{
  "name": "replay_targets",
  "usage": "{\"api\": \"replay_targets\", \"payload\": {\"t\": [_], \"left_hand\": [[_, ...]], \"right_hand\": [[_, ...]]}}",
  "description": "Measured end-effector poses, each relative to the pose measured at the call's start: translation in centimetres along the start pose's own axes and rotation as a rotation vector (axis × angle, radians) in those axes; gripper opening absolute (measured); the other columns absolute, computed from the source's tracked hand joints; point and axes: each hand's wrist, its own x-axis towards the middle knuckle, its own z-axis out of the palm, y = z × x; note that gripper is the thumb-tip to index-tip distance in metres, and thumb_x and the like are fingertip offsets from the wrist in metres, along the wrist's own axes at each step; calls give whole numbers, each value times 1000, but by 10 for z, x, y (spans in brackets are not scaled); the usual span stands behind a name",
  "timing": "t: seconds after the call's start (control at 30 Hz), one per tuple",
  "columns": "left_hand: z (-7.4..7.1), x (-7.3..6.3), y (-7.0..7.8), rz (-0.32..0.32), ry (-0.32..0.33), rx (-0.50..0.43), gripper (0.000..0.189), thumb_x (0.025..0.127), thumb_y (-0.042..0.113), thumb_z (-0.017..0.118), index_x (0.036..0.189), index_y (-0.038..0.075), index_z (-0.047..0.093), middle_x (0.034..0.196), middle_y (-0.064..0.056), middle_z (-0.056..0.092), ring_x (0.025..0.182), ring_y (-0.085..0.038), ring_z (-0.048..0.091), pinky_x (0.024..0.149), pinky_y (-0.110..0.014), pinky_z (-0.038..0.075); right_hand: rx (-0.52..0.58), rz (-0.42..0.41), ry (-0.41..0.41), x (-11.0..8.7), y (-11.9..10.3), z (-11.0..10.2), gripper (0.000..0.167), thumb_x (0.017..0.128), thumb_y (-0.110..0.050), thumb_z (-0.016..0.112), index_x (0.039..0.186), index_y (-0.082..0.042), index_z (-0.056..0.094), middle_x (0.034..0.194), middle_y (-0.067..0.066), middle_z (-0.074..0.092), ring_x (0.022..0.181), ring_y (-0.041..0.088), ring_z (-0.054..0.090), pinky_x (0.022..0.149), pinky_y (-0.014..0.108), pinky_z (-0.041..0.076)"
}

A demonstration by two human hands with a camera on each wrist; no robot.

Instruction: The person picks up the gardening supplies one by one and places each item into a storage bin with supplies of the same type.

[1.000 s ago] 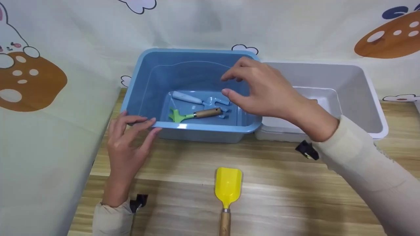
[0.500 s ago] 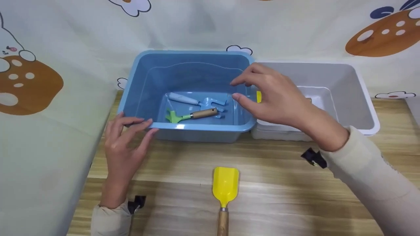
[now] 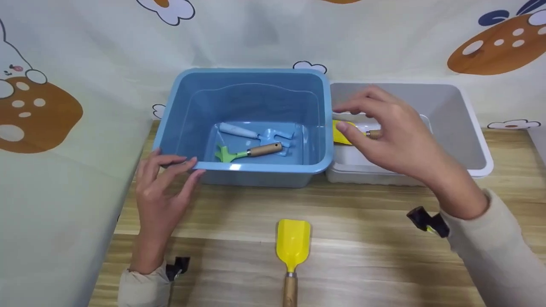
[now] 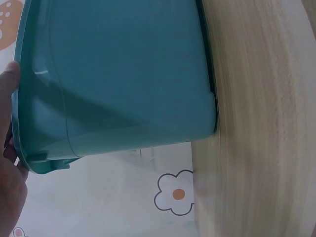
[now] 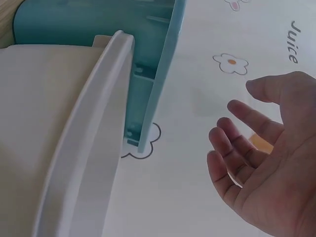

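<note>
Currently | left hand [image 3: 160,189]: pinching the front-left rim of the blue bin [image 3: 273,167], centre-left | right hand [image 3: 399,134]: spread, above the grey bin [image 3: 458,128], right of centre | yellow shovel [image 3: 292,253]: on counter [image 3: 362,264], lower centre

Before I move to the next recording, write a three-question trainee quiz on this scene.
1. Which hand touches the rim of the blue bin?
2. True or false: the right hand grips the yellow shovel on the table.
3. How many tools lie inside the blue bin?
Key: 1. The left hand. 2. False: the right hand holds nothing. 3. Two: the light blue fork and the green-headed tool.
</note>
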Motion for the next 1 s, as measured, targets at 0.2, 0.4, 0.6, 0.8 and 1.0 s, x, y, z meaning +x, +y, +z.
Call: {"api": "replay_targets", "payload": {"t": [0.2,0.4,0.6,0.8,1.0], "left_hand": [[-1,-2,1,-15,-7,11,35,73,1,95,106,7,84,104,-19,74,109,-39,63,125,-56,39],[0,0,1,-10,-7,5,34,74,1,94,106,6,84,103,-19,74,107,-38,64,126,-55,39],[1,-1,1,-11,-6,6,35,73,1,95,106,6,84,103,-20,74,107,-38,64,125,-55,39],[3,-1,0,1,25,-14,36,71,0,95,104,6,84,102,-19,74,106,-38,63,125,-53,40],[2,0,0,9,24,-12,38,69,-2,96,104,6,84,102,-20,74,105,-37,64,124,-55,40]], "right_hand": [[49,25,50,-19,13,-4,25,101,-19,72,126,-16,77,124,1,75,115,19,68,97,20,50],[39,45,164,-47,29,-6,29,97,-13,76,125,-16,77,119,2,77,107,1,63,95,8,45],[33,36,279,-77,48,-13,30,91,-2,78,121,-8,79,115,6,77,115,-10,60,105,7,43],[34,52,370,-100,67,-22,31,85,6,78,116,0,79,110,8,76,110,-6,62,98,10,45],[8,86,393,-118,78,-19,35,82,8,80,115,0,79,112,-3,74,113,-8,62,104,7,43]]}}
